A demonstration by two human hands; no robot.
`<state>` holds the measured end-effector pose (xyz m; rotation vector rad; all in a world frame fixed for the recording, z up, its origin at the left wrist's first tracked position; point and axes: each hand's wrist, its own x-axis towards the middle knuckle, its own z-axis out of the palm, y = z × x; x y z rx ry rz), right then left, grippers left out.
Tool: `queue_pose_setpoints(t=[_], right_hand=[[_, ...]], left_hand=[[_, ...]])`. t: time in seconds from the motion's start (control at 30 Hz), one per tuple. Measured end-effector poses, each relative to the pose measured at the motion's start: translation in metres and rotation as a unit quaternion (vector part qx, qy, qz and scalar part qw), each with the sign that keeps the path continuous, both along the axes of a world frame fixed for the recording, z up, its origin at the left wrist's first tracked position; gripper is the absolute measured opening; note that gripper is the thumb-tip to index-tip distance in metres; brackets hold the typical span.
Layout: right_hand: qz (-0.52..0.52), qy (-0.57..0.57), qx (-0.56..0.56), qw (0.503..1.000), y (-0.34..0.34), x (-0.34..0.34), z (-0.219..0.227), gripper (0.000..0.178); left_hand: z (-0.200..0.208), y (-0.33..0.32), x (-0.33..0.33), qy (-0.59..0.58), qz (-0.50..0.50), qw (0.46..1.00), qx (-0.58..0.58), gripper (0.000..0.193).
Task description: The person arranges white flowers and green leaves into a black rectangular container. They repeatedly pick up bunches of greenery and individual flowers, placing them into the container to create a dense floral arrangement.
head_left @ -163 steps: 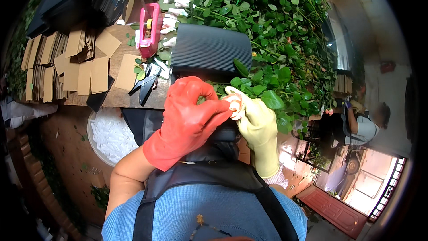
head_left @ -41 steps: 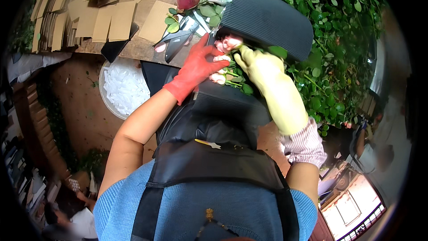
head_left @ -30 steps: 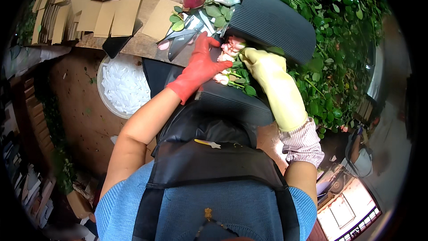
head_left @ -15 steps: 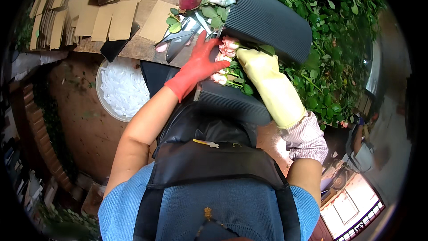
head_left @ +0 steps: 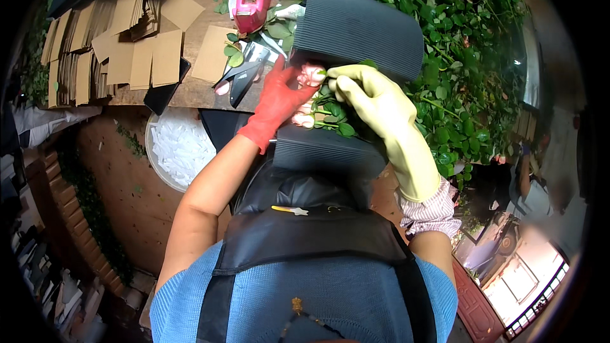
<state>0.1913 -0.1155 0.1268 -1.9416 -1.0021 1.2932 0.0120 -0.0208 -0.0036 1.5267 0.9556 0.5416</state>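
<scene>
Several pink roses point(head_left: 303, 119) with green leaves lie in a stack inside a folded black corrugated sheet. Its upper flap point(head_left: 359, 33) stands behind them and its lower flap point(head_left: 327, 150) lies nearest my body. My left hand point(head_left: 279, 100), in a red rubber glove, curls its thumb and fingers around the left side of the top rose point(head_left: 311, 75). My right hand point(head_left: 375, 98), in a yellow rubber glove, pinches with thumb and forefinger at the green base of that same rose. The stems below are partly hidden by leaves and the right glove.
A pink tape dispenser point(head_left: 253, 0), dark-handled scissors point(head_left: 244, 79) and brown cardboard pieces point(head_left: 149, 63) are on the wooden table. A dark flat object point(head_left: 166, 92) overhangs its edge. Below stands a tub of white strips point(head_left: 181, 149). Leafy stems point(head_left: 454, 70) heap up at right.
My right hand has turned and drawn back from among the stems to pinch at the top rose's base. My left fingers have closed in around that rose. The whole view has shifted slightly.
</scene>
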Motion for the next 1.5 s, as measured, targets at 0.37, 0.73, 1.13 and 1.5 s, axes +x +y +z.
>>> queue_pose_setpoints(t=[0.37, 0.73, 1.13, 1.5], right_hand=[[0.193, -0.23, 0.125, 0.946, 0.004, -0.001, -0.045, 0.048], [0.256, -0.349, 0.086, 0.897, 0.004, -0.005, -0.032, 0.04], [-0.145, -0.362, 0.131, 0.911, -0.021, 0.096, 0.057, 0.037], [-0.097, 0.106, 0.39, 0.91, -0.058, 0.12, 0.035, 0.035]], left_hand=[[-0.01, 0.002, -0.009, 0.045, -0.024, 0.998, -0.043, 0.048], [0.007, 0.004, -0.005, 0.106, -0.052, 0.992, -0.033, 0.048], [0.018, 0.003, -0.008, 0.075, -0.049, 0.995, -0.041, 0.079], [0.017, 0.005, -0.008, 0.07, -0.074, 0.995, -0.001, 0.073]])
